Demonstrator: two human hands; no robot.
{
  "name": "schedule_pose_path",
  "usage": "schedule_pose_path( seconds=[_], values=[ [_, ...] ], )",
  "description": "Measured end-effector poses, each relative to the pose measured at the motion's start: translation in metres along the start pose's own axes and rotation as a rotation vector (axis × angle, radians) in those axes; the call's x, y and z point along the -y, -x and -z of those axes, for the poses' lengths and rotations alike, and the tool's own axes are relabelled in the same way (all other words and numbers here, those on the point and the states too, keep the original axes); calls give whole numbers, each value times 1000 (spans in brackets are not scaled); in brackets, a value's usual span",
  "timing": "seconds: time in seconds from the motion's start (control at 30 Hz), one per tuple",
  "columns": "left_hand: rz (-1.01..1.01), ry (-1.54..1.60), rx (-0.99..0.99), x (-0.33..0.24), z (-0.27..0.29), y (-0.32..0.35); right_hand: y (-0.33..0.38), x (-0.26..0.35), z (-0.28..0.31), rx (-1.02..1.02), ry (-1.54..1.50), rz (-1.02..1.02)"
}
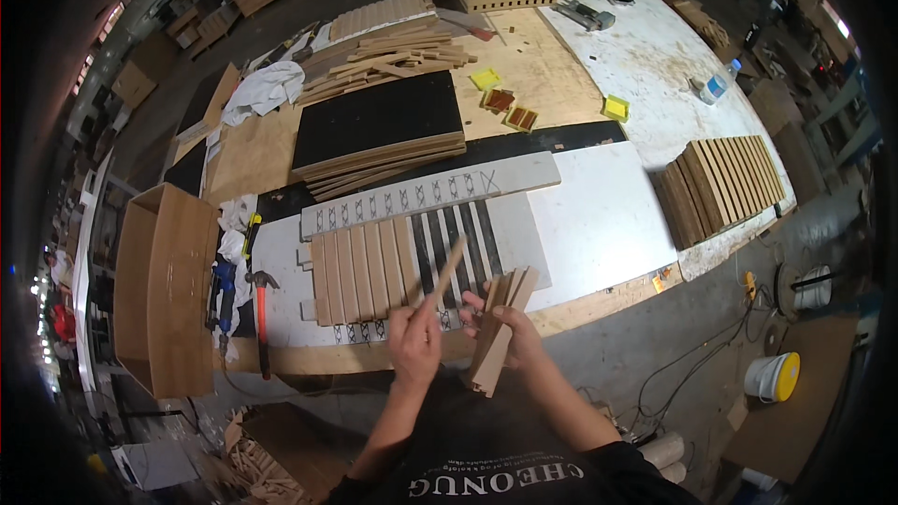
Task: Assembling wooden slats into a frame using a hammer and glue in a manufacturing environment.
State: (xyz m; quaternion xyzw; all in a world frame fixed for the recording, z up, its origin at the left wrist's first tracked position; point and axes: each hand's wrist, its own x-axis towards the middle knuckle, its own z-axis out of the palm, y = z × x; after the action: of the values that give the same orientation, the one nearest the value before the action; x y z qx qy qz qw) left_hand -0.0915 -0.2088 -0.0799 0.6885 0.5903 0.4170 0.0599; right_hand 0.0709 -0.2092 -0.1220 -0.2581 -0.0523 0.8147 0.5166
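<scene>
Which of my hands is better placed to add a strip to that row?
Probably your left hand: it holds a single wooden strip and is nearer the row of laid strips, while your right hand is taken up with a bundle of strips.

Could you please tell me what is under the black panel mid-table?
Under the black panel, edges of stacked tan boards show at the front; what lies farther back is covered.
</scene>
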Motion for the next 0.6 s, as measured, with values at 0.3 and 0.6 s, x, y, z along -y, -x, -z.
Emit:
schedule_pose_path(
  seconds=[0.3, 0.6],
  values=[
    [-88, -196, 324, 22, -16, 27, 4, 12, 3, 12, -50, 35],
    [-191, -265, 339, 24, -14, -24, 6, 17, -2, 44, -28, 46]
  ],
)
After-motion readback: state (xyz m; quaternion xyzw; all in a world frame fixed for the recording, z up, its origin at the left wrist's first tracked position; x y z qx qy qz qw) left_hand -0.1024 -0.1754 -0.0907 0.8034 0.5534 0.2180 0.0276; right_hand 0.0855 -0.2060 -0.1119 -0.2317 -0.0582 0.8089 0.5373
